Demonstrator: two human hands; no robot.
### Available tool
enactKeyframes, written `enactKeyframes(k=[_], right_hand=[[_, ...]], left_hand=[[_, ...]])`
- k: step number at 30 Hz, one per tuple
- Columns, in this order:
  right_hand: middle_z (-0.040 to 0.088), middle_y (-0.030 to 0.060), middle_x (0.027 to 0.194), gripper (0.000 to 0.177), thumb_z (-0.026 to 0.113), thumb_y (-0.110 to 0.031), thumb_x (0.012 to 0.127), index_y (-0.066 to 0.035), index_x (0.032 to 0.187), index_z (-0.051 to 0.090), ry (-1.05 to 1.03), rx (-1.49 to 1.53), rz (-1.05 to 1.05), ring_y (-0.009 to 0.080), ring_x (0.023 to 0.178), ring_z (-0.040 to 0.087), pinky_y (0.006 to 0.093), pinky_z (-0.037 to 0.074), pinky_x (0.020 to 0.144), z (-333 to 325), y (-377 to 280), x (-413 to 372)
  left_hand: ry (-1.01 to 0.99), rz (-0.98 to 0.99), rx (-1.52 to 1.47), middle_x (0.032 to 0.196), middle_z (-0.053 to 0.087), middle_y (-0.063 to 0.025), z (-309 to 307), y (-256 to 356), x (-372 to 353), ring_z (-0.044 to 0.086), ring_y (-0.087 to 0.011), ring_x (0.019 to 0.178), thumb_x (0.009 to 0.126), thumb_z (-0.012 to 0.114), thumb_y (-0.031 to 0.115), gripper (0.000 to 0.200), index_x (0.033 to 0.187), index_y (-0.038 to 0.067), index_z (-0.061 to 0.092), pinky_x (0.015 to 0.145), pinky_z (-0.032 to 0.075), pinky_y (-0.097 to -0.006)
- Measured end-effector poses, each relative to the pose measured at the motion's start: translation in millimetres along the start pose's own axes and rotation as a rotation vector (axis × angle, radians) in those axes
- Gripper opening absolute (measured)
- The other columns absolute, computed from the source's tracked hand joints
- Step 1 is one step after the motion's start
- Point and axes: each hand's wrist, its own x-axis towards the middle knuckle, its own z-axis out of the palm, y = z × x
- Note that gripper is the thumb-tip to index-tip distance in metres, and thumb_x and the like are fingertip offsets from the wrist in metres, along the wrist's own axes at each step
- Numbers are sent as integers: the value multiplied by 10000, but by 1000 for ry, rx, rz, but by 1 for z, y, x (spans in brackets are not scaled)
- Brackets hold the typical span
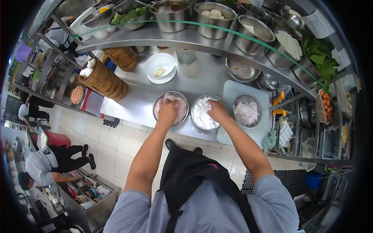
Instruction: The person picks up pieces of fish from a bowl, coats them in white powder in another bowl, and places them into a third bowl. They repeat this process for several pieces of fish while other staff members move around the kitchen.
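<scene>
My left hand reaches down into a steel bowl of pale raw meat or fish slices. Its fingers are curled onto the slices, and the tips are hidden among them. To the right stands a second steel bowl with white flour-like powder. My right hand is at that bowl's right side, fingers bent together into the powder; what they hold, if anything, is hidden. A third steel bowl, with pale coated pieces, sits on a white cutting board.
Behind the bowls are a white bowl and bamboo steamers. A steel shelf with several food containers overhangs the counter's back. Yellow-handled tools and a green cloth are right of the board. A co-worker stands at the left.
</scene>
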Motion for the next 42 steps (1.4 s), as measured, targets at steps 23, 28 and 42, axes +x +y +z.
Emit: enactKeyframes(k=[23, 28, 42], right_hand=[[670, 241, 1108, 462, 666, -36, 695, 4, 1155, 655, 417, 5, 141, 412, 1034, 641, 426, 517, 921, -118, 123, -75], [652, 233, 1128, 429, 667, -74, 685, -3, 1108, 676, 325, -176, 145, 421, 1056, 619, 450, 515, 930, -116, 112, -87], [632, 223, 1236, 536, 699, -168, 788, -3, 1285, 585, 87, -32, 66, 375, 1179, 588, 421, 471, 1014, -12, 14, -6]], left_hand=[[12, -221, -284, 865, 699, -216, -55, 8, 4, 665, -420, 786, 821, 629, 74, 239, 1045, 47, 707, 762, 537, -470], [-28, -51, -614, 931, 702, -199, -48, 61, 18, 673, -379, 821, 830, 645, 44, 234, 1060, 53, 690, 749, 538, -408], [-20, -35, -404, 987, 696, -178, -49, 55, -11, 632, -396, 937, 814, 656, 36, 151, 961, 21, 687, 855, 503, -454]])
